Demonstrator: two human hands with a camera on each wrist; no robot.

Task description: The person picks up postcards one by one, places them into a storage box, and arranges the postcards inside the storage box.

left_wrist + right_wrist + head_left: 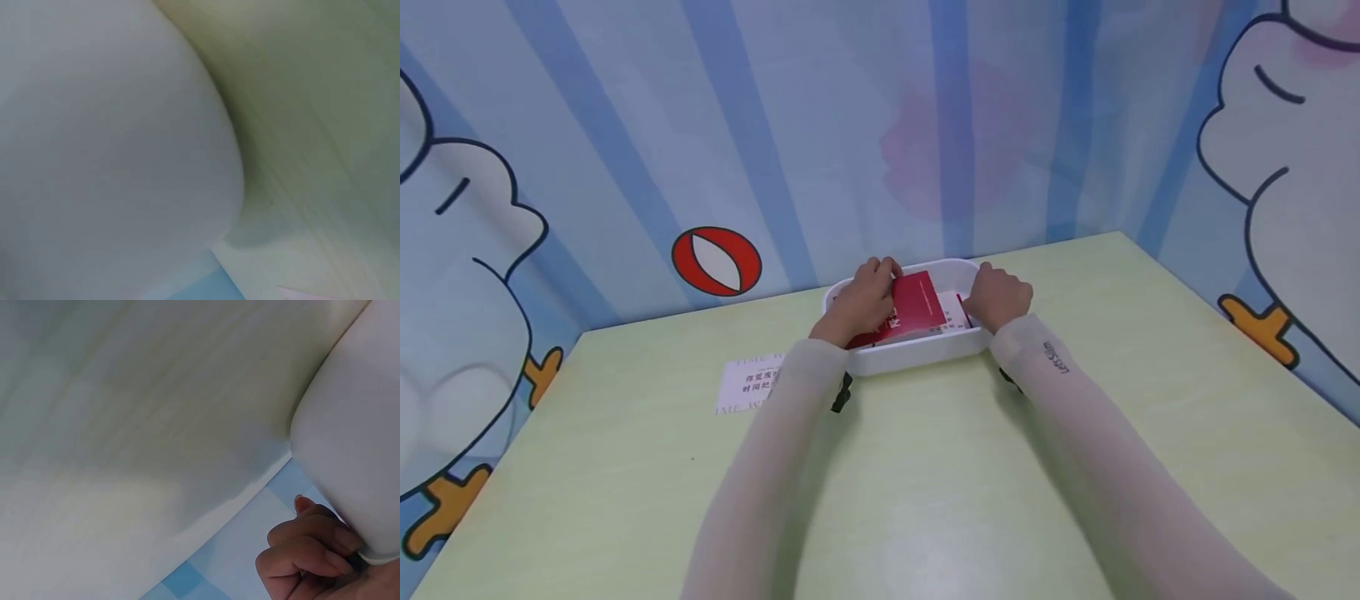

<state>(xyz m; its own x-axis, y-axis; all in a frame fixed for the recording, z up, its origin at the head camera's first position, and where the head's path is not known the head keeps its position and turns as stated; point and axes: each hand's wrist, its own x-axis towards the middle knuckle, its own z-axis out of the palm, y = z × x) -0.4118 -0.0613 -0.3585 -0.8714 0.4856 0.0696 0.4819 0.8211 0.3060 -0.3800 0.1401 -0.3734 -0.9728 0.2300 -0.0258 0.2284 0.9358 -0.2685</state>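
Red booklet (916, 307) lies in a white tray (917, 354) at the desk's (925, 467) far middle. Left hand (863, 302) holds the booklet's left edge with curled fingers, while right hand (997, 297) curls its fingers over the tray's right rim.

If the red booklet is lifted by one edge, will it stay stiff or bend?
The red booklet looks thin and flat, so it would probably flex a little. It seems light for its size. It lies tilted in the white tray, where the left hand holds it, so it may slide.

The head view looks down across the table (925, 467); both wrist views press close against the white tray (917, 354).
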